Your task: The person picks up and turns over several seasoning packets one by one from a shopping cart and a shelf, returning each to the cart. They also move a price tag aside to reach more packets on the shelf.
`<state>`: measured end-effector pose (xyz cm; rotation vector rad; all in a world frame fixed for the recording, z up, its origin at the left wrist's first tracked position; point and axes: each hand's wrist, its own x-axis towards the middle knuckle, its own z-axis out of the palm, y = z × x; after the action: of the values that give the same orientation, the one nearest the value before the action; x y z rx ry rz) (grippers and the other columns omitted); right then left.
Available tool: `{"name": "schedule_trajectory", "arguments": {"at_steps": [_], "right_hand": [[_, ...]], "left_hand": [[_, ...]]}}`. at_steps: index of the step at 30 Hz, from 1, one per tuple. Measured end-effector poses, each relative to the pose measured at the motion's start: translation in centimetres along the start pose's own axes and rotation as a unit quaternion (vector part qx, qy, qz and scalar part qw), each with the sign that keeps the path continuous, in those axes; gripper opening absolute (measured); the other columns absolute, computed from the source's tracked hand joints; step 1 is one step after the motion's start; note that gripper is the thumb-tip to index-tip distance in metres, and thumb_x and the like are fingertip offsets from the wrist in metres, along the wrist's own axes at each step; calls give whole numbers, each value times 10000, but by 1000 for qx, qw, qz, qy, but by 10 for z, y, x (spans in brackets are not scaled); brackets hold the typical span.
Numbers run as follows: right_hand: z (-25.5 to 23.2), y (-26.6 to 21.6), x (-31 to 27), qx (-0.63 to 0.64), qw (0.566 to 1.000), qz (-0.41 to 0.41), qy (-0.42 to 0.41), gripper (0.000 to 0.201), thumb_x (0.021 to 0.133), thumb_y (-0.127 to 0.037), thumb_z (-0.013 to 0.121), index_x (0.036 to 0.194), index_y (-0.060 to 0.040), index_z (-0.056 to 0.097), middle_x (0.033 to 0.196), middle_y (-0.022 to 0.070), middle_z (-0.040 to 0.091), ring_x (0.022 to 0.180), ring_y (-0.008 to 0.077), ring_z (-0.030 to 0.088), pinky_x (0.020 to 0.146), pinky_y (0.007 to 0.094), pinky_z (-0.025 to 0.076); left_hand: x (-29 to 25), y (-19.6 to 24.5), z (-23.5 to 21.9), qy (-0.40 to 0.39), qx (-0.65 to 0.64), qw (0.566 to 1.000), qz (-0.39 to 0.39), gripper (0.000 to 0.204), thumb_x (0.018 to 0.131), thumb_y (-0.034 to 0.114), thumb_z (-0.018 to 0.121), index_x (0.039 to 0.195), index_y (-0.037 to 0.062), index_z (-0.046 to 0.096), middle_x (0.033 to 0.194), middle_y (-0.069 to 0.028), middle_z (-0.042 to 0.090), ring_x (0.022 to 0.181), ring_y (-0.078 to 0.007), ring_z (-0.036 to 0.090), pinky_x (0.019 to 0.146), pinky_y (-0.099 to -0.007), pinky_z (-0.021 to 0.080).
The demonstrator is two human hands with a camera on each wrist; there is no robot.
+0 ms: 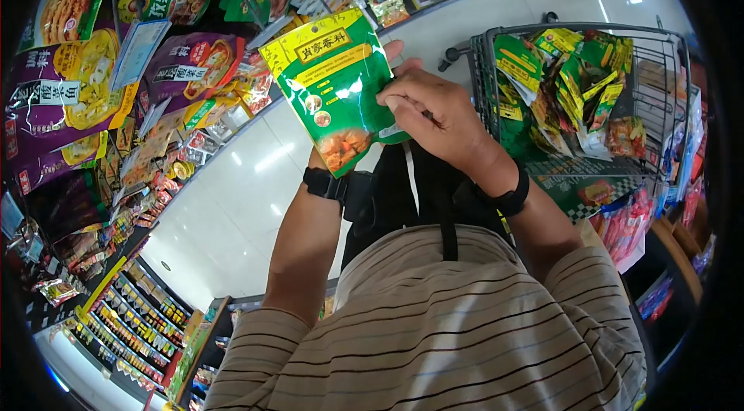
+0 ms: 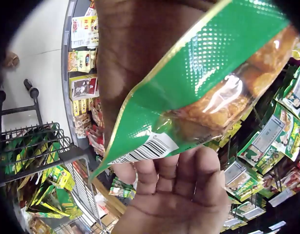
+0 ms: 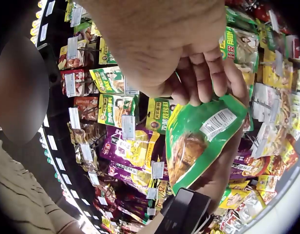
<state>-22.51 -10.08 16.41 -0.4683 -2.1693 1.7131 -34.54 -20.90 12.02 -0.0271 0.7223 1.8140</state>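
Note:
A green and yellow seasoning packet point(image 1: 333, 93), with a picture of cooked meat near its bottom, is held up in front of the body. My left hand point(image 1: 394, 50) holds it from behind and is mostly covered by it in the head view; only some fingers show past the right edge. With curled fingers and thumb, my right hand point(image 1: 434, 110) pinches that same right edge. A white barcode label point(image 2: 152, 148) shows on the packet's lower part in the left wrist view. The right wrist view shows the right fingers point(image 3: 203, 80) at the packet's edge.
At the right stands a wire shopping cart point(image 1: 577, 27) holding many similar green and yellow packets. Shelves of hanging packets, including a purple bag point(image 1: 58, 112), line the left and far side. Pale tiled floor point(image 1: 256, 167) lies between. Another person point(image 3: 20, 92) stands near the shelf.

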Motion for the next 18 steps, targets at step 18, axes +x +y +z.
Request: {"name": "schedule_trajectory", "arguments": {"at_steps": [18], "right_hand": [[-31,61,60,76,980,181,-36,172,974,-161,568,1069,-41,648,983,52,673,839,134,672,710,297,531]], "left_hand": [[19,-12,-65,101,-66,991,-64,417,997,245,567,1329,2,494,975,-77,618,886,-207,635,878,-383,560]]}}
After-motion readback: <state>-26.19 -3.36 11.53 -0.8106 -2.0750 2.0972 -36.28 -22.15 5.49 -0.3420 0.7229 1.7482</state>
